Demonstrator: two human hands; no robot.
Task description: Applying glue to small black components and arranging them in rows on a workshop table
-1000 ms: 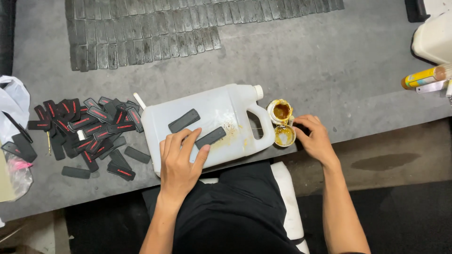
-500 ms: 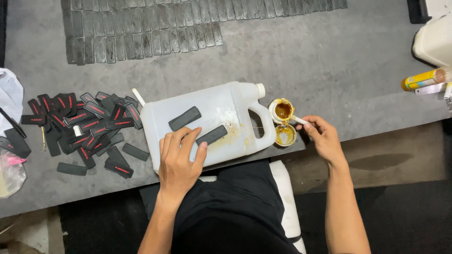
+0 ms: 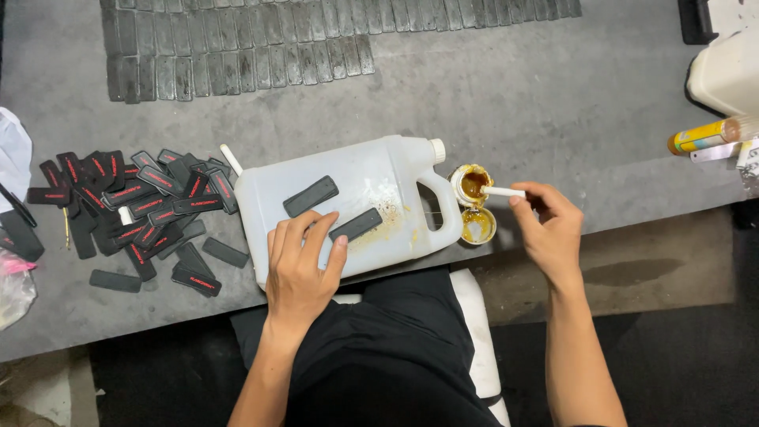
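Observation:
A white plastic jug (image 3: pixel 371 178) lies on its side on the grey table (image 3: pixel 514 95), with two black rubber strips (image 3: pixel 311 196) resting on it. My left hand (image 3: pixel 299 265) lies flat on the jug, fingertips touching the nearer strip (image 3: pixel 356 224). My right hand (image 3: pixel 548 225) holds a white stick (image 3: pixel 503 191) whose tip dips into a small open glue pot (image 3: pixel 472 183) of yellow-brown glue. The pot's lid (image 3: pixel 478 225), smeared with glue, lies just in front of it.
A heap of black strips with red marks (image 3: pixel 138 209) lies at the left. Rows of dark strips (image 3: pixel 261 47) are laid out at the back. A yellow tube (image 3: pixel 702 136) and a white container (image 3: pixel 727 71) stand at the right.
My right hand has lifted from beside the pot and lid and now holds the white stick into the pot. My left hand stays on the jug.

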